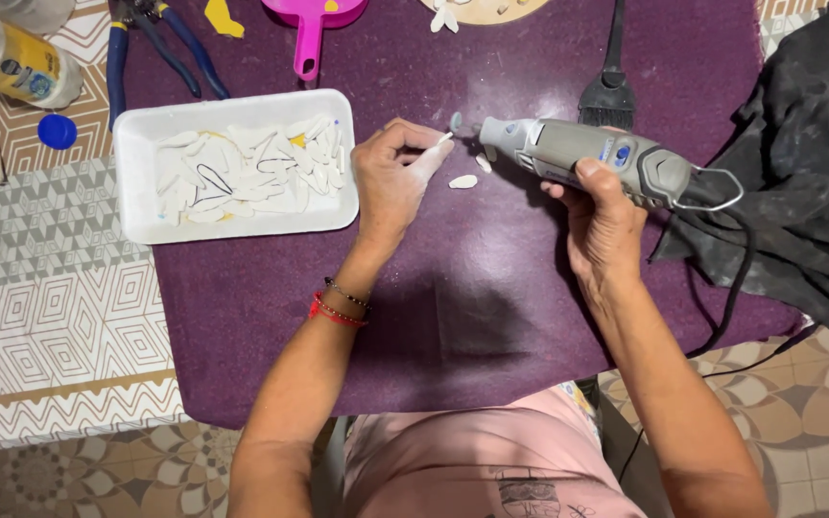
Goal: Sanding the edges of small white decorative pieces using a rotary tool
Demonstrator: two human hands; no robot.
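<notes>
My left hand (pixel 390 182) pinches a small white chip (pixel 443 139), perhaps shell; my right hand (pixel 599 216) grips the smooth grey rotary tool (pixel 587 153).

The right hand (pixel 599 213) gripped a grey rotary tool (pixel 587 158), its tip pointing left toward a small white piece (pixel 441 141) pinched between the fingers of the left hand (pixel 390 177). Two more white pieces (pixel 463 181) lay on the purple mat (pixel 453 307) just below the tip. A white tray (pixel 136 192) of similar white shapes sat left of the left hand. Blue-handled pliers (pixel 160 43), a pink scoop (pixel 311 29) and a black brush (pixel 610 91) lay farther back, and a dark cloth (pixel 808 192) lay at the right.
</notes>
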